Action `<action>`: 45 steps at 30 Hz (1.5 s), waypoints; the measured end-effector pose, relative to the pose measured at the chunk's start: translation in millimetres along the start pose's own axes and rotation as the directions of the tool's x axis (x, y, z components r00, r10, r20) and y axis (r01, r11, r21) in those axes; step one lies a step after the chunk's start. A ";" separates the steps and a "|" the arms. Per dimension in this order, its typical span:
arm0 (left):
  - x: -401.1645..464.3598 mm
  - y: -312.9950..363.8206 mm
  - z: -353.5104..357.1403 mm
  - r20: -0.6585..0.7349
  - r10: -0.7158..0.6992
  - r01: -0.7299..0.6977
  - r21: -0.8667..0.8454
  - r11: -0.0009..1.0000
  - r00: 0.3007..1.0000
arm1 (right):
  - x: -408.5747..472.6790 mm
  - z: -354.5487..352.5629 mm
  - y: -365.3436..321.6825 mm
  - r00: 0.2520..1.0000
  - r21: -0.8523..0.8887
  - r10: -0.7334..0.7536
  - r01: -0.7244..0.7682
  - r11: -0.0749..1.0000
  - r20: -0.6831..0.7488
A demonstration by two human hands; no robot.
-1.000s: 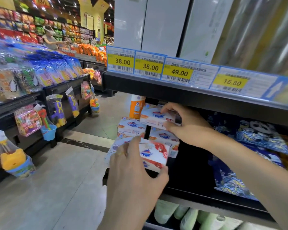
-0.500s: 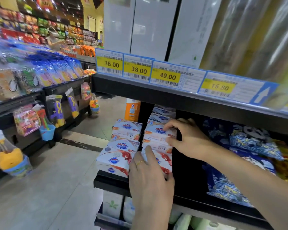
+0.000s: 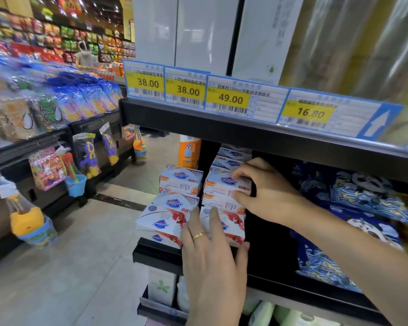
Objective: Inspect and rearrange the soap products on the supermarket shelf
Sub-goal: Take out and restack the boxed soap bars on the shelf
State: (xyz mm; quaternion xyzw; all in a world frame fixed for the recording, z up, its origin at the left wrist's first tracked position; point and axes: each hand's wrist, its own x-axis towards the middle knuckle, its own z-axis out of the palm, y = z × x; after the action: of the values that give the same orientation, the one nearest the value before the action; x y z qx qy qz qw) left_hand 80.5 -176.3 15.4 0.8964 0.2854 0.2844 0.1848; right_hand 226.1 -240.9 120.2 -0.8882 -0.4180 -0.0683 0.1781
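— Where does the box being set lie from the hands?

— The white cardboard soap box with orange print (image 3: 227, 183) tops the right-hand stack on the black metal shelf (image 3: 158, 254), its long axis running left to right. The right hand (image 3: 271, 195) pinches its right end, thumb under, fingers curled over the top. The left hand (image 3: 212, 245) is nearer the viewer and lower, its ringed fingers lying straight on the white soap box with red print (image 3: 231, 223) at the front of that stack, the thumb hooked round the box's right corner.

— So which hand makes the move?

— The right, I'd judge: it already has the box, and squaring it means nudging it left and back.

— Anything in the way?

— The neighbouring stack of white soap boxes (image 3: 174, 203) sits just beside on the left, with a narrow dark gap. An orange plastic bottle (image 3: 189, 151) stands behind it. The upper shelf edge with yellow price labels (image 3: 226, 97) hangs close overhead. Blue patterned packets (image 3: 368, 208) lie to the right, well apart.
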 end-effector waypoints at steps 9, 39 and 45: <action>17.2 -65.1 -61.7 -0.017 -0.123 0.123 -0.003 0.992 0.992 | 13.6 4.5 -77.2 0.979 -0.082 -0.201 0.198 0.977 -0.029; 11.6 -82.8 -76.5 0.020 -0.033 0.037 -0.256 0.966 0.999 | 45.4 11.6 -120.8 0.994 -0.199 -0.034 0.054 0.979 0.102; 16.4 -42.7 -62.9 0.013 -0.015 0.018 -0.256 0.967 1.000 | 9.6 -33.2 -85.0 0.986 -0.052 0.123 -0.118 0.992 0.110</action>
State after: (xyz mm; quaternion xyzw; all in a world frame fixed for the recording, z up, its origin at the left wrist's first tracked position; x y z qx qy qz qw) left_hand 35.5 -122.7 49.4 0.8642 0.2528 0.3125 0.3027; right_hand 168.0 -196.5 175.6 -0.9182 -0.3712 -0.0164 0.1375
